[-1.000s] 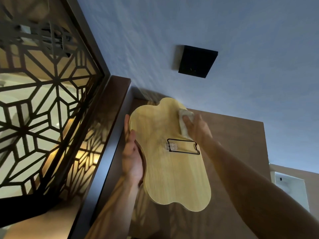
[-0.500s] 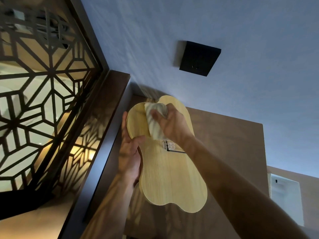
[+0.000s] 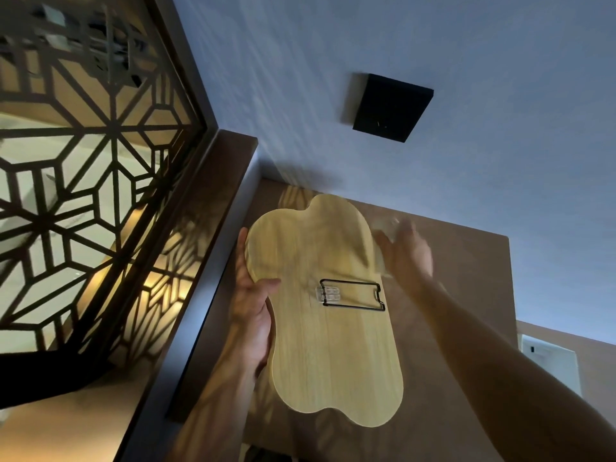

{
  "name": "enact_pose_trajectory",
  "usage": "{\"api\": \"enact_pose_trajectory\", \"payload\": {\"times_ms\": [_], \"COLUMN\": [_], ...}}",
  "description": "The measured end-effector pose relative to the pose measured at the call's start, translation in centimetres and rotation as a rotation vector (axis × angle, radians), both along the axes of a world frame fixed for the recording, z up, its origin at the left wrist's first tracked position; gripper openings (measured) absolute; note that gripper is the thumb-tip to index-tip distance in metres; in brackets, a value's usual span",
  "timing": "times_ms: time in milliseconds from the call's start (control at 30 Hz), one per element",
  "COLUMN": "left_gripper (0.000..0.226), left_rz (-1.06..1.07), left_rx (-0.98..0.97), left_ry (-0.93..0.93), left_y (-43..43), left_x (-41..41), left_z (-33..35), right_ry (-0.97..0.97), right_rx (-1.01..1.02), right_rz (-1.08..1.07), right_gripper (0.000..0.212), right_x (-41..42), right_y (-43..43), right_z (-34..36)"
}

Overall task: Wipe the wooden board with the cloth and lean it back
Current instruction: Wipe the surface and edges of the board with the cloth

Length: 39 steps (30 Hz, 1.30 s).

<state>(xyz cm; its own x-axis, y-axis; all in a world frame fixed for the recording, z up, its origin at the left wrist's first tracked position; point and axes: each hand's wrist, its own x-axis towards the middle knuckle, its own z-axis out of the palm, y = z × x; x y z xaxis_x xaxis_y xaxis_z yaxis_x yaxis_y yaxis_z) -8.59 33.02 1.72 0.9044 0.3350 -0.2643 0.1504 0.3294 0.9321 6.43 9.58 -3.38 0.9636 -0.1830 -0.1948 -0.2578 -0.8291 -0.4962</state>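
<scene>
A pale wooden board [image 3: 330,345] with a wavy outline is held up in front of a brown wall panel. A black wire bracket [image 3: 353,295] and a clear clip sit on its face. My left hand [image 3: 253,311] grips the board's left edge, thumb on the face. My right hand [image 3: 405,253] is blurred at the board's upper right edge, holding a pale cloth [image 3: 383,228] that shows only partly behind the fingers.
A dark lattice screen [image 3: 83,181] with warm light behind it fills the left. A dark wooden frame [image 3: 206,248] runs beside the board. A black square fixture [image 3: 391,106] sits on the grey surface above. A white box [image 3: 546,361] is at the right.
My right hand swept the cloth from the board's upper left across to its upper right edge. The left hand keeps its hold on the left edge.
</scene>
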Motion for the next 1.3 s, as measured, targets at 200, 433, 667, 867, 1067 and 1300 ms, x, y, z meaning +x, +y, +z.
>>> {"api": "enact_pose_trajectory", "payload": {"times_ms": [200,433,667,867,1067,1300], "left_gripper": [0.091,0.093,0.091,0.095,0.094,0.103], "left_rz": [0.007,-0.004,-0.011,-0.015,-0.03,-0.022], "left_rx": [-0.056,-0.02,-0.01,0.008,0.016,0.018], "left_ry": [0.015,0.02,0.02,0.012,0.035,0.033], "left_y": [0.0,0.3,0.4,0.7,0.9,0.8], "left_x": [-0.2,-0.2,-0.1,0.2,0.4,0.5], "left_z": [0.0,-0.1,-0.3,-0.3,-0.3,0.2], "right_ry": [-0.148,-0.038,0.109,0.006,0.124,0.125], "right_rx": [0.296,-0.328,-0.256,0.259,0.478,-0.078], "right_rz": [0.334,0.351,-0.09,0.174,0.081,-0.11], "right_gripper": [0.048,0.052,0.036,0.05,0.053,0.04], "right_x": [0.2,1.5,3.3,4.4,4.1,4.6], "right_y": [10.9,5.4,0.8,9.2,10.4,2.3], "right_z": [4.8,-1.1,0.1,3.5,1.6,-2.9]}}
